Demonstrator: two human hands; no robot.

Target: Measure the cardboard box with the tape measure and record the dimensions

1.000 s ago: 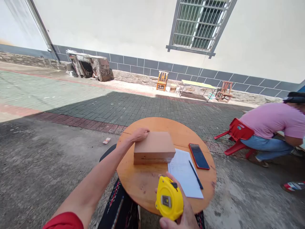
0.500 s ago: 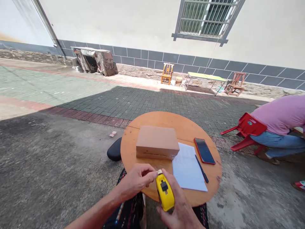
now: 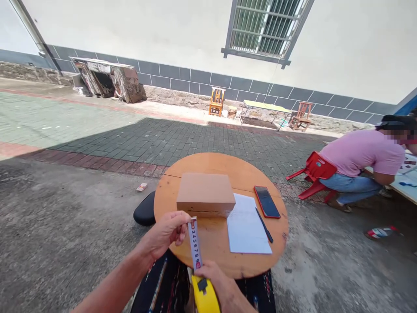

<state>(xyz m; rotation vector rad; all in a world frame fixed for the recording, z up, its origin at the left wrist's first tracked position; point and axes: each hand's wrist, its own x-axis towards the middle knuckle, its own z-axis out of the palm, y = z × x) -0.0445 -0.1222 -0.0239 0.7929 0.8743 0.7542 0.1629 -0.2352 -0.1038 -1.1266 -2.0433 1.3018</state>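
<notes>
Extension step, seemingly: tape blade (image 3: pixel 195 245) partly out. Left hand (image 3: pixel 170 230) pinches its end; right hand (image 3: pixel 219 283) has yellow tape measure (image 3: pixel 206 300) in grip. Next move calls for straight blade.

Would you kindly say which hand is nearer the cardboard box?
The left hand, pinching the end of the tape blade; the right hand, farther from the box, grips the yellow case.
</notes>
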